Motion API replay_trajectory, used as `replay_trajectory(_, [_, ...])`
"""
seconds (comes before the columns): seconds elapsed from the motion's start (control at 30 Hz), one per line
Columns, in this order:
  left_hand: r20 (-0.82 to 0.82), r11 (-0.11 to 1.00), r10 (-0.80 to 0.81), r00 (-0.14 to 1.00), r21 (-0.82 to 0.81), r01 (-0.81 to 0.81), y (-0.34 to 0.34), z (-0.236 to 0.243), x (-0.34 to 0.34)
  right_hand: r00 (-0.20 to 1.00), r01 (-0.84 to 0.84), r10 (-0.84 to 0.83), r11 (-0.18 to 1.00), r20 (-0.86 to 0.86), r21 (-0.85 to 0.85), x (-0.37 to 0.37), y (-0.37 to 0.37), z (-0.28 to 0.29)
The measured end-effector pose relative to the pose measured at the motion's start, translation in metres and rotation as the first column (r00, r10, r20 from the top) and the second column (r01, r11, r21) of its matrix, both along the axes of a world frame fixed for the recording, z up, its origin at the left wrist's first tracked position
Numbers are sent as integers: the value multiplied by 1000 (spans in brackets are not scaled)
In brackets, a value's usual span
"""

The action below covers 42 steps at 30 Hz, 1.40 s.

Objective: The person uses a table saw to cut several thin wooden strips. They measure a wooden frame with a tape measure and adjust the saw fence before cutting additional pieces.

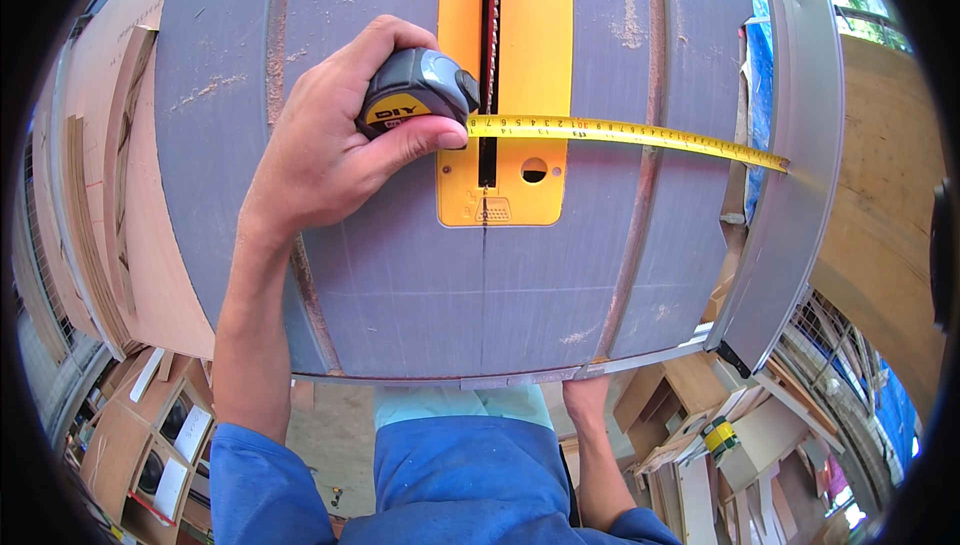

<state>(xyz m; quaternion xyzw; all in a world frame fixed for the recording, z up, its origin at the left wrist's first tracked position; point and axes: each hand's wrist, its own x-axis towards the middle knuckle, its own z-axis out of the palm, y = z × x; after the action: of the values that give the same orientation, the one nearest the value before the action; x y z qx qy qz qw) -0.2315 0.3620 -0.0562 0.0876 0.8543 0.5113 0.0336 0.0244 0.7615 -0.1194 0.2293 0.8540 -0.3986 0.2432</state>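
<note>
My left hand [325, 145] is closed around a dark grey and yellow tape measure [418, 90], the thumb along its lower side. Its yellow blade [640, 133] is drawn out to the right. The blade's end meets the grey metal rip fence [795, 175]. Case and hand sit over the left part of the yellow insert plate [540, 55], beside the toothed saw blade [492, 45] in its dark slot. At the front edge of the grey saw table [400, 275], my right hand [585, 397] reaches in underneath; its fingers are hidden.
Two long grooves run down the table, with sawdust [630, 5] scattered about. Wooden boards [160, 175] lie at the left. Beyond the fence stands a brown wooden panel [880, 175]. Wooden shelving [150, 435] and offcuts [770, 445] fill the floor on both sides.
</note>
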Motion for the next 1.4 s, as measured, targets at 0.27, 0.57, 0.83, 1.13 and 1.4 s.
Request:
replay_trajectory(0.27, [17,1000,11,1000,-11,-11,3,2,1,984,75,-87,994,-153,-85,-9,-18,12])
replay_trajectory(0.57, [45,1000,26,999,5,-26,4,5,-1,971,120,-144,984,-191,-129,-8,-21,12])
replay_trajectory(0.83, [-12,995,54,998,81,-53,-1,3,12,921,335,-387,837,-37,-432,25,-7,-6])
replay_trajectory(1.13, [82,909,233,969,336,-247,-60,63,170,758,647,-473,458,450,-610,61,-15,-39])
replay_trajectory(1.4, [267,667,388,882,579,-469,-182,83,320,461,655,-660,-198,593,-729,28,-120,-99])
